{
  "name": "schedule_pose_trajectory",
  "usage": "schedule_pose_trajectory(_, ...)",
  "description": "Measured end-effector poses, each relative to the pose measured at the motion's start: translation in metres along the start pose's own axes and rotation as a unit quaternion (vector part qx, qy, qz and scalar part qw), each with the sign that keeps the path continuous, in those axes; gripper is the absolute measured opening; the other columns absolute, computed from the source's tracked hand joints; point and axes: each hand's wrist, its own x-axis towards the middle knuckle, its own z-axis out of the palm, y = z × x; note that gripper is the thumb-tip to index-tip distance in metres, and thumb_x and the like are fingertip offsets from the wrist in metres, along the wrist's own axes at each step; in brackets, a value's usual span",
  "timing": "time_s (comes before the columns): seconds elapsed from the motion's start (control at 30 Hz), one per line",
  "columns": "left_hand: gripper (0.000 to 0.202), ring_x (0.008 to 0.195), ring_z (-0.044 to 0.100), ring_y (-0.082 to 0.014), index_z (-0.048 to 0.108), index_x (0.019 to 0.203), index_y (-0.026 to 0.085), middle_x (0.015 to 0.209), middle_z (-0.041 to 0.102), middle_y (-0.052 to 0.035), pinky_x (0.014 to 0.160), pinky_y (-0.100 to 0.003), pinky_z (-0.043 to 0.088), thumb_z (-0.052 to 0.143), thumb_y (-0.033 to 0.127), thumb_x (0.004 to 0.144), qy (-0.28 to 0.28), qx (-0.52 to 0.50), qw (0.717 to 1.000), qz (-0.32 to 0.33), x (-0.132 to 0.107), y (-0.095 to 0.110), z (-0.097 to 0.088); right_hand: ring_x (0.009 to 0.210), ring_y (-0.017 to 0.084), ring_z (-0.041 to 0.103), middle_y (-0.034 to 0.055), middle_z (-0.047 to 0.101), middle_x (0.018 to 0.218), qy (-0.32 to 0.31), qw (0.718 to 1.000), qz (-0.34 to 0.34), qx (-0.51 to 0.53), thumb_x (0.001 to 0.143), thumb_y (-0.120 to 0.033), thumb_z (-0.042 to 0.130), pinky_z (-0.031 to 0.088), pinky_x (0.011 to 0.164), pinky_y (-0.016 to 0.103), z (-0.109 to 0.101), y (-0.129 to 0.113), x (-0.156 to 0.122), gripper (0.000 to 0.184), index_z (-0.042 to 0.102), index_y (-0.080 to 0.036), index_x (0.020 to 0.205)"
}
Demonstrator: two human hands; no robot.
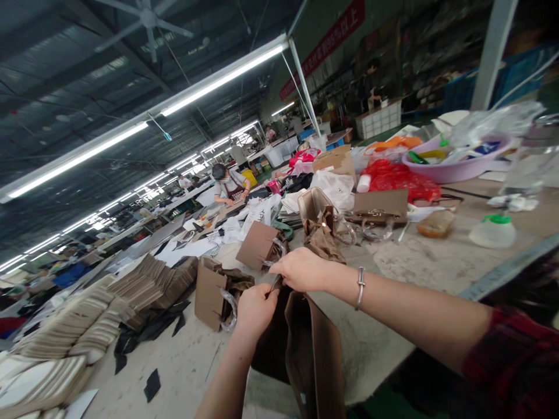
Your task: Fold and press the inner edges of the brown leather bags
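Observation:
A brown handbag [325,343] stands at the table's near edge with its top gaping toward me and its dark inside showing. My left hand [257,308] is closed in a pinch at its far rim. My right hand [301,269], below a silver bracelet [360,288], pinches the same spot from the right. A small dark edge shows between the fingertips; its exact part is hard to make out. Just beyond the hands lie a handbag with a plastic-wrapped handle [210,297] and a brown bag flap [257,244].
Stacks of brown panels [148,282] and pale padded pieces [82,317] fill the left side. Black scraps [152,385] lie nearby. A lilac basin [458,169], red plastic bag [399,180] and green-capped bottle [493,231] stand at right. A co-worker [229,186] works farther down the table.

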Motion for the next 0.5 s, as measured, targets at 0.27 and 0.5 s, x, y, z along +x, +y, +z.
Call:
schedule_pose_trajectory(0.27, 0.029, 0.063, 0.056, -0.0148, 0.059, 0.064, 0.019, 0.063, 0.063, -0.0015, 0.054, -0.025, 0.026, 0.046, 0.034, 0.085, -0.011, 0.028, 0.999, -0.014, 0.002, 0.007, -0.001, 0.078, 0.021, 0.064, 0.0065, 0.068, 0.085, 0.031, 0.998, 0.048, -0.016, 0.079, -0.018, 0.05, 0.043, 0.06, 0.027, 0.003, -0.004, 0.001, 0.021, 0.062, -0.019, 0.096)
schedule_pose_trajectory(0.5, 0.03, 0.082, 0.063, -0.02, 0.066, 0.093, 0.024, 0.087, 0.071, -0.005, 0.062, -0.025, 0.035, 0.043, 0.042, 0.088, -0.04, 0.015, 0.999, -0.008, 0.008, 0.009, -0.006, 0.075, 0.022, 0.063, 0.0058, 0.067, 0.085, 0.048, 0.995, 0.086, 0.011, 0.075, -0.02, 0.055, 0.044, 0.058, 0.029, 0.011, -0.009, 0.007, 0.029, 0.058, -0.019, 0.104)
